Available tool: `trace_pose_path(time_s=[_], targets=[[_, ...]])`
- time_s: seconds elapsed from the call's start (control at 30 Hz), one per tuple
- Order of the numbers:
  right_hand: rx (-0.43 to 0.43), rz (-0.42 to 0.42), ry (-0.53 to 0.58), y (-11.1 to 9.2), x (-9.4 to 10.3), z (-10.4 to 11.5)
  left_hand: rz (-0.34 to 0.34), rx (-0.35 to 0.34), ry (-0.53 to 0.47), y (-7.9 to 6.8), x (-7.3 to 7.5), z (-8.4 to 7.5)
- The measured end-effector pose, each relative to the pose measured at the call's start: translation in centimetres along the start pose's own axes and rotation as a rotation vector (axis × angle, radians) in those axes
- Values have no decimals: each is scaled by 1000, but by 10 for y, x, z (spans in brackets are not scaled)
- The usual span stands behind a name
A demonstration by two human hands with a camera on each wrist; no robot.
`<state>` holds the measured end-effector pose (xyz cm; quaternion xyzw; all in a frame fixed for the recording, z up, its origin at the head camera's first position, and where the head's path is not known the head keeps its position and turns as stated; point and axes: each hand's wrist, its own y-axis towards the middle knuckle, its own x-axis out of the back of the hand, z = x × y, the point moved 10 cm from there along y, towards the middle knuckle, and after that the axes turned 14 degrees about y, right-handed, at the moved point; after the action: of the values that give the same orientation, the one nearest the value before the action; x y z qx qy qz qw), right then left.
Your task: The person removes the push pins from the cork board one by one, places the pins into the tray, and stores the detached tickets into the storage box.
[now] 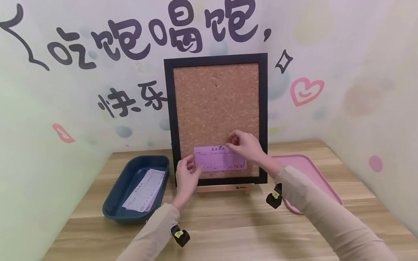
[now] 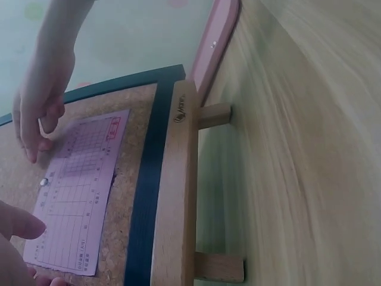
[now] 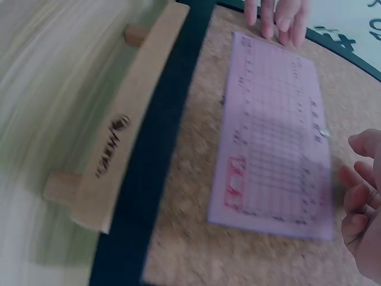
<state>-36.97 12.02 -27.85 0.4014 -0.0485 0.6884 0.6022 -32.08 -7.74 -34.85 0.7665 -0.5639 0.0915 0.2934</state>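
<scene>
A purple printed form (image 1: 218, 159) lies flat against the lower part of a black-framed cork board (image 1: 213, 101). A small silver pushpin (image 3: 325, 132) sits at the middle of the form's top edge. At the form's left end is my left hand (image 1: 187, 177), its thumb over the lower corner and its fingers beside the edge, against the cork. My right hand (image 1: 245, 145) hovers at the upper right of the form, fingers loosely bent. In the right wrist view those fingers (image 3: 357, 205) are apart from the pin and hold nothing.
A blue basin (image 1: 109, 206) with several printed slips (image 1: 143, 192) stands to the left. To the right lies a pink tray (image 1: 305, 165). A wooden easel (image 2: 174, 196) supports the board on the wood-grain table (image 1: 222, 232), and a decorated wall (image 1: 352, 65) rises behind.
</scene>
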Motion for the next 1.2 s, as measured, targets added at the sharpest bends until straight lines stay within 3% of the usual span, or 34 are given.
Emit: trace_pose_path(time_s=[0.13, 0.33, 0.53, 0.73, 0.93, 1.2], targets=[[14, -1, 3, 0, -11, -1, -6, 13, -9, 0, 0, 3], [41, -58, -45, -2, -14, 1, 40, 31, -80, 2, -8, 3], [37, -85, -63, -2, -18, 0, 38, 78, -115, 4, -11, 11], [55, -117, -72, -2, -24, 0, 52, 110, -100, 6, -12, 18], [114, -135, -142, 1, -26, 9, 57, 58, -63, 9, -11, 18], [132, -88, -267, 4, -28, 21, 77, 8, -2, 10, -8, 17]])
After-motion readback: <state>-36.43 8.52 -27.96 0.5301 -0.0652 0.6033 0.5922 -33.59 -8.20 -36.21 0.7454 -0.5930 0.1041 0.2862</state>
